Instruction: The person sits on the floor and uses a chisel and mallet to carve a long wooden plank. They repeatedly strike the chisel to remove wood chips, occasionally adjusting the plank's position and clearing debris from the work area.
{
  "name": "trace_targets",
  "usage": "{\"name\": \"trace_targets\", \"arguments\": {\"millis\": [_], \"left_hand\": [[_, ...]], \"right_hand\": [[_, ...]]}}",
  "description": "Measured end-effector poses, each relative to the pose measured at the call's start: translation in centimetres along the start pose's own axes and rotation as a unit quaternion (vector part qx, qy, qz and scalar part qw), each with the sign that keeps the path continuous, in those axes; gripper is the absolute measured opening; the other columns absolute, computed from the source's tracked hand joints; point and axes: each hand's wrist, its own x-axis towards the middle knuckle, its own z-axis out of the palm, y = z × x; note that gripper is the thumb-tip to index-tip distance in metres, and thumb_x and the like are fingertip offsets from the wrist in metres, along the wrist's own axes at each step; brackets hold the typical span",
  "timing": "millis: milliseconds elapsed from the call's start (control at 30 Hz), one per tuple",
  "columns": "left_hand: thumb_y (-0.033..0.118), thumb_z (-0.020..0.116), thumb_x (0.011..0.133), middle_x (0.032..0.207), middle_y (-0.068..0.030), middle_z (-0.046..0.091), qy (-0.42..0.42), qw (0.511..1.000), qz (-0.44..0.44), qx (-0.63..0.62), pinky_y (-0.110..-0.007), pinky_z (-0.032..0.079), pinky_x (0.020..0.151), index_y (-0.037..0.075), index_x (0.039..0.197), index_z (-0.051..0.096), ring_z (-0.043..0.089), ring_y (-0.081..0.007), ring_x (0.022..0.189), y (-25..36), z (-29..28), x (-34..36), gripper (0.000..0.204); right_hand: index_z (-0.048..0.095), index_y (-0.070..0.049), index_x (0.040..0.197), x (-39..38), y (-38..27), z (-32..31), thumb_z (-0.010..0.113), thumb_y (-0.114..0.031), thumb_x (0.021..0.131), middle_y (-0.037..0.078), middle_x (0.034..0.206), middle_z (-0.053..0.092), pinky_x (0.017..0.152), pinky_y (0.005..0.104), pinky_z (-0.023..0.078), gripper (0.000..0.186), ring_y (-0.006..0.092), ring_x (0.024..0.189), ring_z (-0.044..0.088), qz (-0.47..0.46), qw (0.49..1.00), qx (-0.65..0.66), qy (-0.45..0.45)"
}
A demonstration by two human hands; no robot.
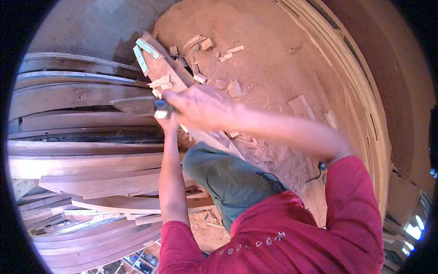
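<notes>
My right hand [198,107] reaches across from the right, blurred, its fingers curled at a dark tool [160,106] with a bright rounded end. A grey tapered shape [132,105] extends left of the tool; whether it belongs to it I cannot tell. Close below, my left hand [167,122] is mostly hidden by the tool and my right hand, so its fingers do not show clearly. Both hands are over a long narrow plank [180,80] that slants along the ground past my knee. Broken wood pieces [160,83] lie on the plank just beyond my hands.
Stacked boards [91,164] fill the left side. Pale-green painted strips [148,48] rest at the plank's far end. Wood offcuts [207,44] and shavings litter the dusty ground [260,41]. Long timbers [356,77] line the right. A black cord [315,177] lies near my right elbow.
</notes>
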Motion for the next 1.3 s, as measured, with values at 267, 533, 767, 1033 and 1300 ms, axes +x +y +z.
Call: {"name": "trace_targets", "arguments": {"millis": [267,533,767,1033,1300], "left_hand": [[0.004,0.067,0.079,0.095,-0.0043,0.06,0.019,0.985,0.11,0.132,-0.03,0.049,0.084,0.002,0.114,0.056,0.058,-0.0163,0.09,0.4,0.1,2.9,0.036],[-0.001,0.066,0.074,0.067,-0.0003,0.055,0.008,0.997,0.077,-0.013,-0.025,0.043,0.049,0.005,0.079,0.057,0.052,-0.0096,0.053,7.1,1.5,7.1,0.013],[-0.002,0.068,0.077,0.07,-0.0006,0.06,0.053,0.989,0.092,0.105,-0.025,0.047,0.053,0.003,0.081,0.059,0.058,-0.0097,0.062,1.8,-0.1,6.6,0.011],[-0.002,0.068,0.078,0.069,0.0024,0.058,0.063,0.989,0.087,0.097,-0.023,0.044,0.053,0.004,0.076,0.057,0.054,-0.006,0.061,1.3,0.1,5.6,0.012],[0.005,0.074,0.076,0.085,-0.0023,0.066,0.029,0.991,0.057,0.12,-0.028,0.05,0.07,-0.001,0.087,0.065,0.061,-0.0116,0.076,1.4,-0.1,4.9,0.015]], "right_hand": [[0.052,0.0,0.114,-0.4,1.6,0.1,0.063,-0.018,0.082,0.029,0.099,0.062,0.076,0.0508,0.051,0.039,0.0414,0.095,0.063,0.115,0.99,0.027,-0.075],[0.049,0.0,0.13,-7.5,5.4,2.2,0.064,-0.02,0.078,0.027,0.099,0.064,0.083,0.0432,0.05,0.058,0.0392,0.096,0.065,0.175,0.967,0.144,0.112],[0.049,0.001,0.129,-7.5,4.8,3.2,0.065,-0.02,0.078,0.026,0.101,0.064,0.083,0.0421,0.05,0.058,0.0373,0.096,0.066,0.206,0.96,0.17,0.087],[0.051,0.002,0.125,-5.4,3.4,2.9,0.064,-0.021,0.078,0.027,0.103,0.063,0.082,0.0445,0.049,0.054,0.0399,0.097,0.064,0.143,0.97,0.187,0.068],[0.053,0.002,0.121,-4.5,2.3,2.7,0.066,-0.022,0.078,0.026,0.101,0.063,0.081,0.0446,0.05,0.051,0.0396,0.093,0.064,0.132,0.974,0.18,0.047]]}}
